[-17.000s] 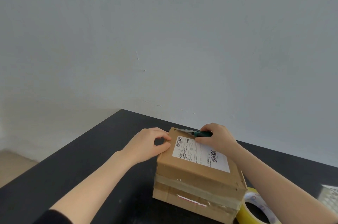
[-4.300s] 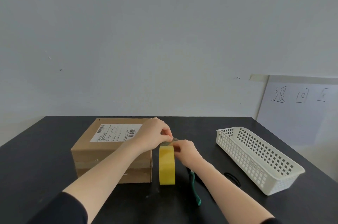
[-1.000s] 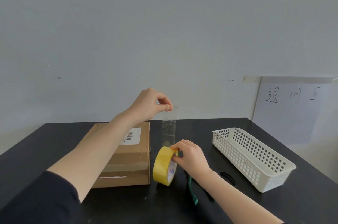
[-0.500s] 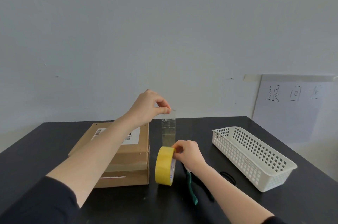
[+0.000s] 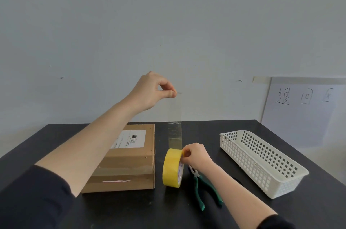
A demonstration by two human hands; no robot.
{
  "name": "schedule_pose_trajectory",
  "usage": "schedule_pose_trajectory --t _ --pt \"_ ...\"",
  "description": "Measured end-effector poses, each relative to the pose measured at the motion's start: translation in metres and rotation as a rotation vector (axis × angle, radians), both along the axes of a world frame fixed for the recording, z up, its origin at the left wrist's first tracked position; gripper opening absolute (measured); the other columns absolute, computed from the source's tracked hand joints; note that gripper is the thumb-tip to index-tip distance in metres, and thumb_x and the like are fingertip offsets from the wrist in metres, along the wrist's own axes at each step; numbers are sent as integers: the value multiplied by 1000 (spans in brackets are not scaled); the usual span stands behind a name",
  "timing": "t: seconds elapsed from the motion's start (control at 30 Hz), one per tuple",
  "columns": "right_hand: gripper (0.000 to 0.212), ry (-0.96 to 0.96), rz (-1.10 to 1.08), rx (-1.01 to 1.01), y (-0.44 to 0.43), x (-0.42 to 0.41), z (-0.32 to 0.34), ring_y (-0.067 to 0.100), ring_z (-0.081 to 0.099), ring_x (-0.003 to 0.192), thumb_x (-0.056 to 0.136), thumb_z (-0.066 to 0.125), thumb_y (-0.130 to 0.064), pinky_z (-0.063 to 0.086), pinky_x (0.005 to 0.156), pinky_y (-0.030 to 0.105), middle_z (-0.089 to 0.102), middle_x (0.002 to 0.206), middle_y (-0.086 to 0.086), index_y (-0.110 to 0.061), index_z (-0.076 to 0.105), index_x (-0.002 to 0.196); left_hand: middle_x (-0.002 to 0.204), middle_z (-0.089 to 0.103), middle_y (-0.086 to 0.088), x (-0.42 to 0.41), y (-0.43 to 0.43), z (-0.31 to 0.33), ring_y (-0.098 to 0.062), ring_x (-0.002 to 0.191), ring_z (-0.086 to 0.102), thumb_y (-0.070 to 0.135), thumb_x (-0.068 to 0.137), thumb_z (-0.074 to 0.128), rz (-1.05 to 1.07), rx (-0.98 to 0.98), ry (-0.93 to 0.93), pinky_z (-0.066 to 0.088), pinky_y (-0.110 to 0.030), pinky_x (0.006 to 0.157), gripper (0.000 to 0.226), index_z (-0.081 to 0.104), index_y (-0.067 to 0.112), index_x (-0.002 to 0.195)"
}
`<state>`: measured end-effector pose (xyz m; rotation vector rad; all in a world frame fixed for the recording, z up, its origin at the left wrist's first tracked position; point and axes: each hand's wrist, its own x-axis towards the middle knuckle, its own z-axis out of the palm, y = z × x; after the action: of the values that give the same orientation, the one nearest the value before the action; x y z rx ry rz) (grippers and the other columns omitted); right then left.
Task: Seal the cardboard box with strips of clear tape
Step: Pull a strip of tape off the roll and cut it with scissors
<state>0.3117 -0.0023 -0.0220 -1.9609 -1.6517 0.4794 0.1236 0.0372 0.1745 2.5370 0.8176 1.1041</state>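
— Where the black table (image 5: 33, 146) begins on the left, what sits on it?

— A cardboard box (image 5: 131, 163), flaps down, with a white shipping label (image 5: 131, 138) on top and bands of tape across its near face. A forearm crosses in front of it.

— And that arm's hand?

— The left hand (image 5: 149, 92) is raised well above the table, thumb and forefinger pinching the free end of a strip of clear tape (image 5: 175, 135). The strip runs straight down, taut, to the yellow tape roll (image 5: 171, 169).

— Where is the roll?

— Standing on edge just right of the box, not touching it. The right hand (image 5: 195, 155) pinches its upper rim, fingers curled at the spot where the strip leaves the roll.

— Anything further right?

— Green-handled pliers (image 5: 197, 182) lie on the table under the right wrist, close to the roll. Beyond them is a white perforated basket (image 5: 262, 165), set at an angle. On the wall behind it hangs a sheet of paper (image 5: 303, 112) with handwritten characters.
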Motion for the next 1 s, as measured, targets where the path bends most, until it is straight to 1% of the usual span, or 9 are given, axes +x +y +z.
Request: schedule_pose_trajectory --t 0.23,0.33,0.4,0.53,0.63,0.7,0.8,0.87,1.0 --pt "13 -15 16 -45 1 -1 2 10 55 71 82 74 -25 45 64 17 60 74 -5 -21 64 75 84 64 10 -3 1 -3 1 91 48 28 80 76 22 -11 -24 32 -6 73 9 69 32 75" --pt "13 -31 21 -27 -2 1 -1 13 57 77 83 72 -28 48 71 22 63 83 -1 -17 68 85 82 63 14 -5 0 -2 8 88 49 28 80 76 14 -19 -14 31 -3 70 11 69 33 73" --pt "17 -17 29 -12 -5 2 -3 13 59 82 84 72 -28 49 74 23 65 88 0 -15 70 94 79 63 16 -5 0 -1 6 90 49 28 80 76 10 -24 -19 32 -8 73 14 68 36 71" --pt "24 69 53 47 -12 8 -6 8 64 86 78 76 -30 54 78 22 70 89 -6 -21 72 101 79 63 16 -2 -1 0 6 89 49 27 80 76 10 -30 -31 33 -10 74 7 71 30 76" --pt "38 72 111 24 -17 14 -3 2 62 84 76 79 -37 53 78 19 68 93 -11 -24 68 110 81 63 16 0 -3 1 9 86 50 27 81 75 16 -24 -22 33 -5 71 3 73 25 80" --pt "54 52 125 16 -22 21 0 4 62 93 72 81 -45 52 83 22 67 106 -11 -29 63 120 79 63 17 2 -5 1 14 81 51 26 81 75 18 -20 -22 33 0 67 4 74 22 81" --pt "76 -41 110 59 -32 37 3 8 54 117 68 80 -52 45 99 29 56 132 -12 -34 51 135 78 63 18 2 -8 1 16 80 50 26 81 75 15 -15 -21 32 1 66 5 74 22 82" --pt "83 -206 101 106 -41 48 4 11 42 132 69 75 -58 34 111 34 45 145 -12 -36 43 142 79 64 16 2 -10 2 13 81 51 27 81 75 12 -18 -18 33 -1 68 5 74 22 82" --pt "75 -420 62 153 -63 66 1 13 28 142 79 62 -64 21 117 33 32 153 -14 -38 37 145 82 65 12 2 -12 3 7 85 51 27 81 75 14 -26 -15 33 -6 70 6 74 22 82"
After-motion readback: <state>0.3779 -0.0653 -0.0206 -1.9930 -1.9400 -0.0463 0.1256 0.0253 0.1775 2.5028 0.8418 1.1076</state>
